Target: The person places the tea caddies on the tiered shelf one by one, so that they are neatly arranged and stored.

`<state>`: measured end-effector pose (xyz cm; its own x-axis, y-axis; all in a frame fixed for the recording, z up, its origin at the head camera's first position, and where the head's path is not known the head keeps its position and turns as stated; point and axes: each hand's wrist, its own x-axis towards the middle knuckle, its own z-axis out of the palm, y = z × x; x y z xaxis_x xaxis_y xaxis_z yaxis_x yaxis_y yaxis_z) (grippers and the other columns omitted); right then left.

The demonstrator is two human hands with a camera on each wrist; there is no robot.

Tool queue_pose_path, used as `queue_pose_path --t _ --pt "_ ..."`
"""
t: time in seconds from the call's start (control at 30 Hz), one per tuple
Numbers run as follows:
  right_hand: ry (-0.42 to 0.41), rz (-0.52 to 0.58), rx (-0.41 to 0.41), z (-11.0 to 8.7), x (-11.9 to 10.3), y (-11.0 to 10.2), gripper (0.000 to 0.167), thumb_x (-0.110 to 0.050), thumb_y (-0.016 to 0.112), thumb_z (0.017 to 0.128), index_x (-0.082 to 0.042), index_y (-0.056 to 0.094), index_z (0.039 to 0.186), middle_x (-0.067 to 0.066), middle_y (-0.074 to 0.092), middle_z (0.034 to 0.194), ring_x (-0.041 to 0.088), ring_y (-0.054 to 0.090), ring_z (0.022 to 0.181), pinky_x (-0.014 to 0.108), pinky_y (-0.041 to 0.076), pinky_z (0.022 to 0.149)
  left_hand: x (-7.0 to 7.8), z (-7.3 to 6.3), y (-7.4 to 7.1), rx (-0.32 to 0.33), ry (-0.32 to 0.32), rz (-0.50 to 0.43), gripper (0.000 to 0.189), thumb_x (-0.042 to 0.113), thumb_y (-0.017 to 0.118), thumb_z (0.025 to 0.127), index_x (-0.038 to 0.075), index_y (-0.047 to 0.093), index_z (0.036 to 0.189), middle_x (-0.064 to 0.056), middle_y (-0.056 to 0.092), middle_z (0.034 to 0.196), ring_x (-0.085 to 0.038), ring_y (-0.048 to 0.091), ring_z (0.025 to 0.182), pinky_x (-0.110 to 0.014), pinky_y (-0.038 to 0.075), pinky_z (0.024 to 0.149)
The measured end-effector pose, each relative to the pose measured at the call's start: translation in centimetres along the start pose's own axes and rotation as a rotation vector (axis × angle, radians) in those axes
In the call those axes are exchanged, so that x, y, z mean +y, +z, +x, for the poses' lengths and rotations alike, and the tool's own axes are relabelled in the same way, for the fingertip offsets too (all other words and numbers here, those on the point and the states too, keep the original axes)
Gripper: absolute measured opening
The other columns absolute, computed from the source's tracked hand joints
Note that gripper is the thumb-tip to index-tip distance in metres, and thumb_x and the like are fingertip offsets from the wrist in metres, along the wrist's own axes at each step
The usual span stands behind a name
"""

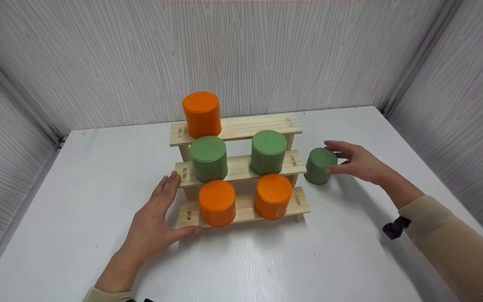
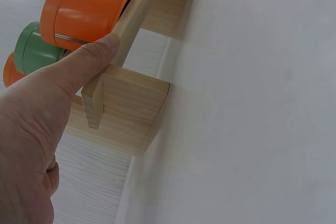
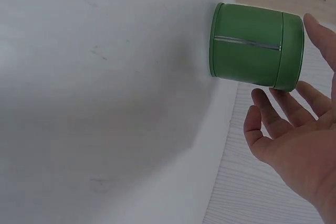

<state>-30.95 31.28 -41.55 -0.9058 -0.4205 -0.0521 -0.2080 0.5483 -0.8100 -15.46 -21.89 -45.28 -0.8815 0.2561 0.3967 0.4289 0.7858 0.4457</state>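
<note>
A light wooden rack with three stepped shelves [image 1: 245,163] stands on the table. My left hand [image 1: 151,226] is at its left end, fingers straight by the middle shelf's end. Its thumb [image 2: 86,64] rests on the lowest shelf's front edge. To the right of the rack, a green round tin [image 1: 319,165] with a lid stands upright on the table. My right hand [image 1: 359,161] is beside this tin, thumb and fingers spread around its lid. In the right wrist view the fingertips [image 3: 278,94] are right at the lid's edge, and the palm is well apart from it.
An orange tin [image 1: 202,115] stands at the left of the top shelf. Two green tins, left [image 1: 209,159] and right [image 1: 268,153], share the middle shelf. Orange tins, left [image 1: 217,203] and right [image 1: 273,197], stand on the lowest shelf. Pale wood-grain panels [image 1: 241,54] enclose the white table.
</note>
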Motion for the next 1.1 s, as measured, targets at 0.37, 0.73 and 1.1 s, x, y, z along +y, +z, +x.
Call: queue_pose_path --t 0.37,0.73,1.1 --pt "0.01 0.006 0.0 -0.18 0.11 0.38 0.087 -0.022 0.086 0.092 -0.006 0.039 0.164 0.016 0.045 0.163 0.042 0.046 0.146 0.059 0.042 0.116 0.07 -0.02 -0.1 -0.022 -0.026 -0.002 0.131 0.046 0.101 0.069 0.016 0.025 0.171 0.003 0.024 0.176 -0.025 0.023 0.161 -0.052 0.037 0.122" --pt "0.004 0.014 0.01 -0.43 0.45 0.28 0.083 -0.022 0.086 0.093 -0.005 0.043 0.161 0.014 0.047 0.162 0.038 0.05 0.144 0.056 0.043 0.116 0.0 0.08 -0.08 -0.012 -0.001 -0.01 0.132 0.044 0.102 0.067 0.015 0.024 0.171 0.002 0.026 0.175 -0.027 0.024 0.161 -0.055 0.042 0.118" --pt "0.006 0.006 0.016 -0.42 0.65 0.42 0.083 -0.024 0.086 0.092 -0.005 0.044 0.161 0.012 0.049 0.161 0.036 0.052 0.142 0.027 0.05 0.105 -0.06 0.03 0.01 -0.01 0.001 0.005 0.132 0.046 0.101 0.068 0.016 0.024 0.171 0.002 0.026 0.175 -0.026 0.024 0.161 -0.055 0.041 0.119"
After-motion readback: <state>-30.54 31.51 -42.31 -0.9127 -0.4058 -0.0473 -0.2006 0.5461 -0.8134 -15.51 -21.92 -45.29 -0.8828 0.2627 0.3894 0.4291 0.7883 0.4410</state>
